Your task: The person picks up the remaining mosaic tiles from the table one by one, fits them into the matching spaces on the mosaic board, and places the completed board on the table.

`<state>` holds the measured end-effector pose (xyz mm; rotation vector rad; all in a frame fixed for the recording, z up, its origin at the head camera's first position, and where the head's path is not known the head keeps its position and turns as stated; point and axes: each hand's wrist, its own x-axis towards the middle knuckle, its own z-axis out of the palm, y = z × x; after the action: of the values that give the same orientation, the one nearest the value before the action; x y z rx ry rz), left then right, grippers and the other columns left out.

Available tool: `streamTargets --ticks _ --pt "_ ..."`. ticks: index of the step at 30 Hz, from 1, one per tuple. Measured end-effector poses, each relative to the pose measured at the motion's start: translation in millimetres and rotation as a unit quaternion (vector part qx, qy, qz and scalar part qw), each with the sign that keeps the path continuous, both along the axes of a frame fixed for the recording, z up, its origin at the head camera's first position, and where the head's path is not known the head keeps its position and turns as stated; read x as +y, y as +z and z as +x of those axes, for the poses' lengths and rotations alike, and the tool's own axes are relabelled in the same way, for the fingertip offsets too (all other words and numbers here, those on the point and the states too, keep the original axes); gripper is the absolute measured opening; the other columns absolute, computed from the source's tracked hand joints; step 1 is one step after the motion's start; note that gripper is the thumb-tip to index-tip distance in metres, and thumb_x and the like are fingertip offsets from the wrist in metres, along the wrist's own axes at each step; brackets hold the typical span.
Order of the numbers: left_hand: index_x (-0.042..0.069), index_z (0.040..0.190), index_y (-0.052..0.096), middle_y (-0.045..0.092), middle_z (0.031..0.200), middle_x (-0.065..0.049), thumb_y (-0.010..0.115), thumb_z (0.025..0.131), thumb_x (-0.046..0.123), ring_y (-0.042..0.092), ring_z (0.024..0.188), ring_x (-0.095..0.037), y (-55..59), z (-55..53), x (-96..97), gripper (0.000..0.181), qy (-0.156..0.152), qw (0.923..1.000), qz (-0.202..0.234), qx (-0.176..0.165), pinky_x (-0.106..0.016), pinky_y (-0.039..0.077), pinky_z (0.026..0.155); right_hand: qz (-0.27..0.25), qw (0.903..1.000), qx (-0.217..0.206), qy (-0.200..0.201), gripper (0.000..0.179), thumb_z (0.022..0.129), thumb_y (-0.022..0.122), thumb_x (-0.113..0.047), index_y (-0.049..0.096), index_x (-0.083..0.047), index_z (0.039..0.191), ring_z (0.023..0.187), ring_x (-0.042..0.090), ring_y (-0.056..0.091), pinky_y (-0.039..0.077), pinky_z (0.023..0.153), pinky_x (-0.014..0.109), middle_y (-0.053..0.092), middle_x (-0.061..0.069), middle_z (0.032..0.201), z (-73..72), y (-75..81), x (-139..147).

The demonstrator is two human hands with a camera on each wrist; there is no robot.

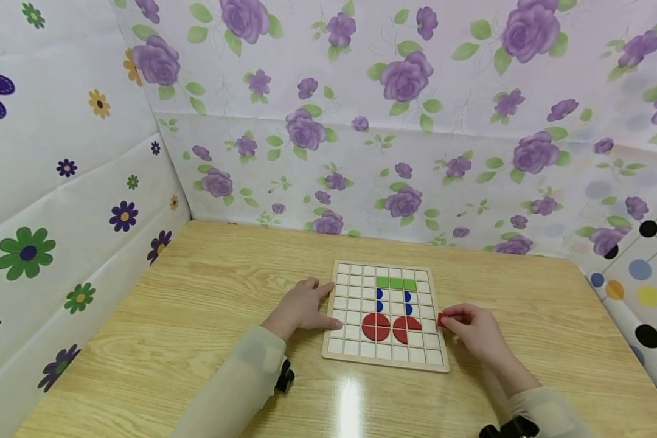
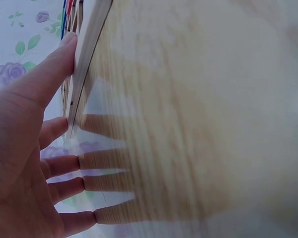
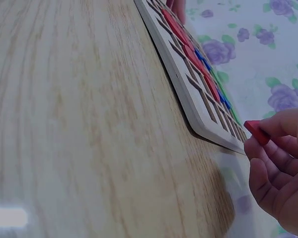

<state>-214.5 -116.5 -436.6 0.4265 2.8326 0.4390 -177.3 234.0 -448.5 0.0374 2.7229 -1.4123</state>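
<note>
A square wooden grid board (image 1: 361,359) with white cells lies on the table. Three green squares (image 1: 396,283) form a row near its far side. Below them stand two columns of blue half-circles (image 1: 408,309). Several red quarter pieces make a full circle (image 1: 376,327); beside it, a three-quarter red circle (image 1: 401,330) has a white cell at its lower right. My left hand (image 1: 303,307) rests at the board's left edge, fingers spread, thumb (image 2: 59,62) over the rim. My right hand (image 1: 479,331) pinches a small red tile (image 3: 257,132) between thumb and fingertips, at the board's right edge.
The wooden table (image 1: 224,267) has a glossy surface with reflections. Floral cloth (image 1: 306,182) hangs behind it, with another flowered sheet (image 1: 82,201) on the left and a dotted one (image 1: 648,274) on the right. Dark wrist devices (image 1: 286,375) sit at both sleeves.
</note>
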Motion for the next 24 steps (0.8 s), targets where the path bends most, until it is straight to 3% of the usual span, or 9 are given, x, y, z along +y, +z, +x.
streamTargets --ticks 7,24 --pt "0.026 0.149 0.031 0.03 0.152 -0.016 0.067 0.072 0.067 0.03 0.139 -0.037 -0.6 -0.5 -0.1 0.095 -0.001 1.0 -0.002 0.002 -0.053 0.036 0.107 -0.012 0.9999 -0.011 0.004 0.028 0.09 0.065 -0.015 0.063 0.003 0.111 0.074 0.011 0.059 0.052 0.055 0.027 0.068 0.01 0.092 0.4 -0.3 -3.3" --pt "0.027 0.149 0.03 0.03 0.152 -0.015 0.066 0.071 0.069 0.03 0.139 -0.037 -1.1 -1.6 -0.9 0.096 -0.002 1.0 -0.007 0.0 -0.053 0.036 0.107 -0.013 0.9996 0.009 0.024 0.025 0.089 0.066 -0.014 0.064 0.002 0.108 0.073 0.009 0.058 0.05 0.054 0.027 0.069 0.011 0.093 4.2 1.4 -10.2"
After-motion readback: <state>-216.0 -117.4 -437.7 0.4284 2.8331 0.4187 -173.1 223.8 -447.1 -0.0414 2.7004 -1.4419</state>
